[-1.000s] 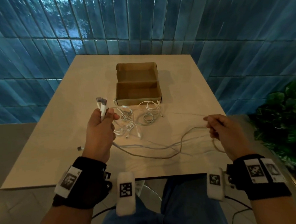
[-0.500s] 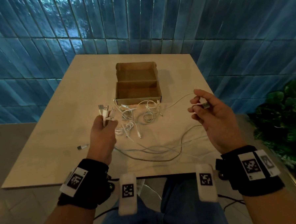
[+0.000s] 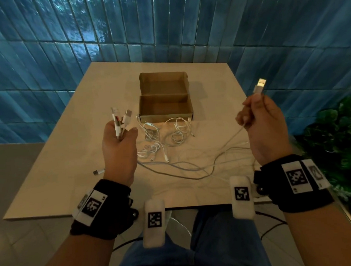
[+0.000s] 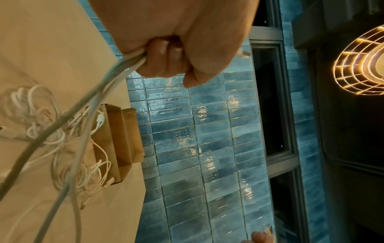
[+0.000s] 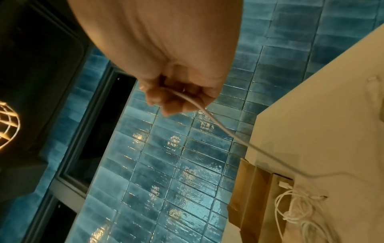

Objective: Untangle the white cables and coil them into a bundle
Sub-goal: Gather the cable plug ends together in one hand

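Observation:
A tangle of white cables [image 3: 162, 139] lies on the beige table [image 3: 70, 158] just in front of a cardboard box. My left hand [image 3: 120, 135] is raised over the table's left middle and grips several cable ends, their plugs [image 3: 120, 117] sticking up above the fist; the cables [image 4: 99, 92] hang down from it. My right hand [image 3: 257, 116] is lifted at the right and grips one white cable [image 5: 209, 116] near its end, the USB plug [image 3: 259, 85] pointing up. That cable [image 3: 230, 140] runs down to the loose loops on the table.
An open, empty cardboard box [image 3: 164, 96] stands mid-table behind the cables. A loose plug [image 3: 98, 171] lies near my left wrist. A green plant [image 3: 337, 140] is at the right, a blue tiled wall [image 3: 165, 31] behind.
My right hand has picked up a cable end and lifted it up and to the right, the plug now standing upright. My left hand has kept its grip and risen a little.

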Tool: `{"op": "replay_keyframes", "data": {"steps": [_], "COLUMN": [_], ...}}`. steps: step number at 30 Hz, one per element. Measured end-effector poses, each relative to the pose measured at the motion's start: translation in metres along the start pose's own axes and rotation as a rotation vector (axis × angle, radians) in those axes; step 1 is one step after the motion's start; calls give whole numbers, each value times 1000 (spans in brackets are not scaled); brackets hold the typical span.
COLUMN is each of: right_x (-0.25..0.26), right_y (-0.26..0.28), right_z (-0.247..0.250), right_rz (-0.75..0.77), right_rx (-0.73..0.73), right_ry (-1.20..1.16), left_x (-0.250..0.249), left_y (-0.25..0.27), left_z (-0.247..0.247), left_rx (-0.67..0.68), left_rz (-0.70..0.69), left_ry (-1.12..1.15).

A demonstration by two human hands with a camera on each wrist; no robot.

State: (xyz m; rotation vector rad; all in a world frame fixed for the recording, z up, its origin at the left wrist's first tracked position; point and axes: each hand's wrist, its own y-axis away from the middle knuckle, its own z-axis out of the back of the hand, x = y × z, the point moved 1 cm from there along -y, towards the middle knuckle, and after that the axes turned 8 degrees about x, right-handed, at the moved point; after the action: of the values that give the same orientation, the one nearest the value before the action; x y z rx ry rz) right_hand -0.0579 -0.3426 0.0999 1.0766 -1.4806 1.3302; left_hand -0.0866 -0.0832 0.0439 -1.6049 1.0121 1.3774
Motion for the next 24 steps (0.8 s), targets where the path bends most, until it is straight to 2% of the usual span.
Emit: {"op": "replay_keyframes", "data": {"steps": [7,9,11,15,17,21,24], "right_x": [9,12,13,9,4,-10,-17], "right_y": [-6,-7,-6,15,30,44,47], "right_z": [23,27,21,-22,-46,-71,-77], "right_rz": [11,-8,-59,-121,-132,-75,28], "right_rx": [-246,-253,-172,202,326,399,411], "right_ry": [-114,-162,-140,-30,25,200,319], "left_x": [-8,-10,-12,-15,-17,-22,-22], "left_y": [2,2,5,20,27,38,43], "left_z": [-3,-4,-10,-31,-38,-44,-46], "left_rx": [17,44,111,297,373,518,506], "left_rz": [77,122,158,201,207,140,131], "left_ry": [167,218,239,273,307,219,94]}}
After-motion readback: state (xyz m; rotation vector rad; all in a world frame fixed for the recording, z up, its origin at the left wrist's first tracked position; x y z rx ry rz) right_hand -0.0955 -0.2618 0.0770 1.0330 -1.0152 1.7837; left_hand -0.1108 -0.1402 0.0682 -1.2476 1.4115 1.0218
